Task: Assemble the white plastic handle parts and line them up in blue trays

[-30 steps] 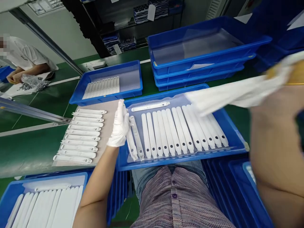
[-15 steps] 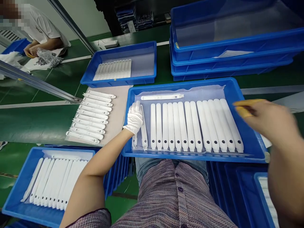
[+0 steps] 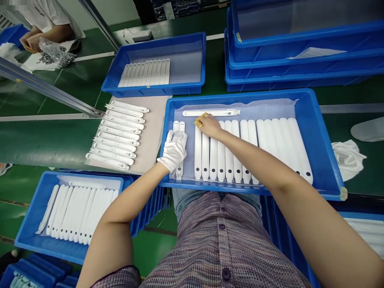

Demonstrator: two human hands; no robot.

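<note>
Check your white-gloved left hand (image 3: 174, 151) and your bare right hand (image 3: 208, 125): both are inside the shallow blue plastic tray (image 3: 240, 95) on the green bench (image 3: 36, 136) directly in front of you. The long white plastic bars (image 3: 221, 164) in this tray lie side by side, with their long axes running front to back, away from your body.

Your right arm crosses above the row from the right, placing the right hand on the far ends of the bars at the row's left end. Its fingers are together and slightly curled, with yellow finger cots (image 3: 198, 121) on the fingertips. A pinch cannot be confirmed.

Your left hand lies almost flat, fingers together, over two narrower white bars (image 3: 179, 126) at the left end of the tray, just beside the main row. Whether it grips them cannot be determined.

A single white bar (image 3: 211, 113) lies crosswise near the tray's far wall, its long axis running left to right. It is just beyond the right hand, which is the nearer of the two. To the left of the tray, white ribbed parts (image 3: 120, 136) lie in a row on a beige sheet (image 3: 153, 128).
</note>
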